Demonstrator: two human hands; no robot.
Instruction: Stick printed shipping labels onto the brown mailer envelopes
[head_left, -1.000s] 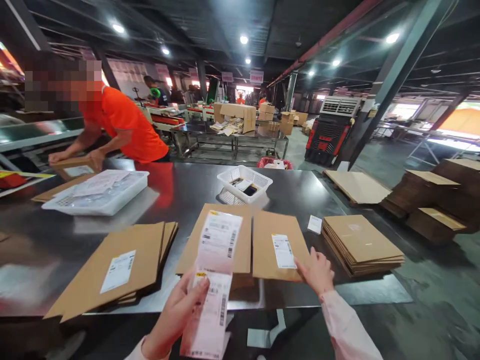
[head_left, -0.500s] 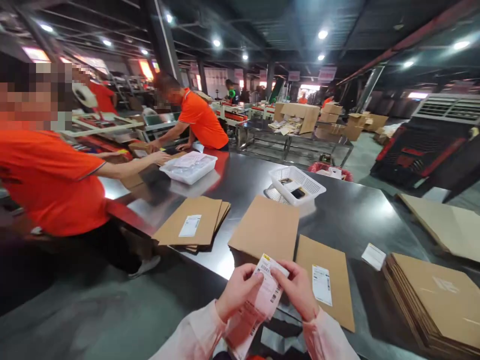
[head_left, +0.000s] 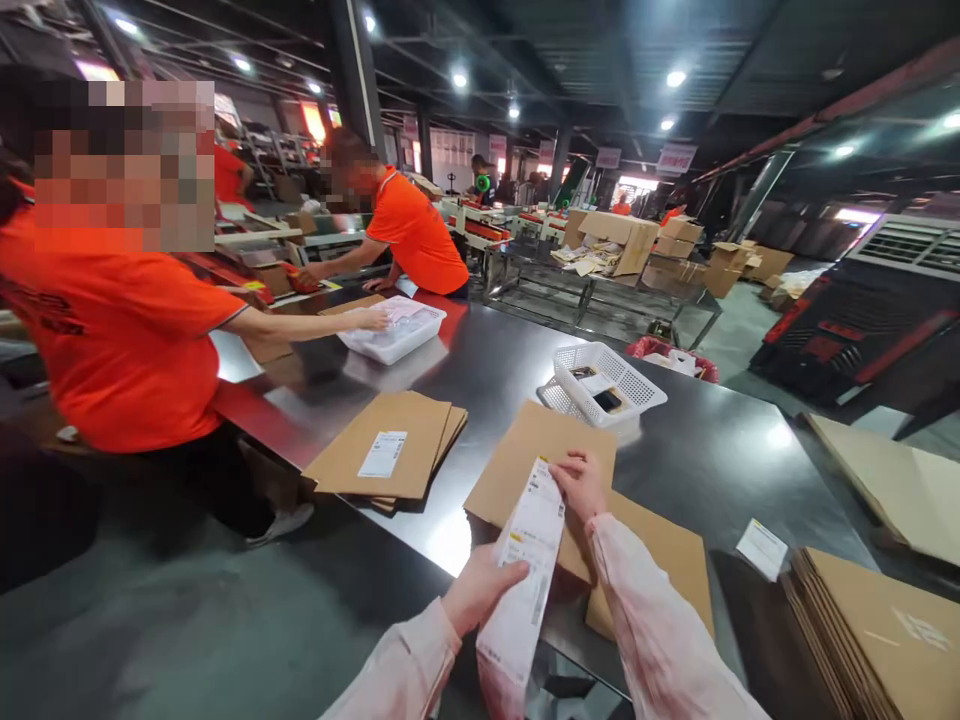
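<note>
I hold a long strip of shipping labels [head_left: 527,560] in both hands. My left hand [head_left: 478,595] grips its lower part, fingers closed on the paper. My right hand [head_left: 580,484] pinches the strip's top end, above a flat brown cardboard piece [head_left: 517,458] on the steel table [head_left: 697,450]. A second flat cardboard piece [head_left: 675,560] lies just right of it, partly under my right sleeve.
A labelled cardboard stack [head_left: 390,445] lies to the left, a thicker stack [head_left: 877,630] at the right. A white mesh basket [head_left: 607,385] and a loose label [head_left: 761,548] sit on the table. Two persons in orange shirts work at a white tray [head_left: 394,330] on the left.
My hands have moved apart along the strip; the right hand has carried its top end up over the cardboard. The view has swung left, bringing a nearby person into sight.
</note>
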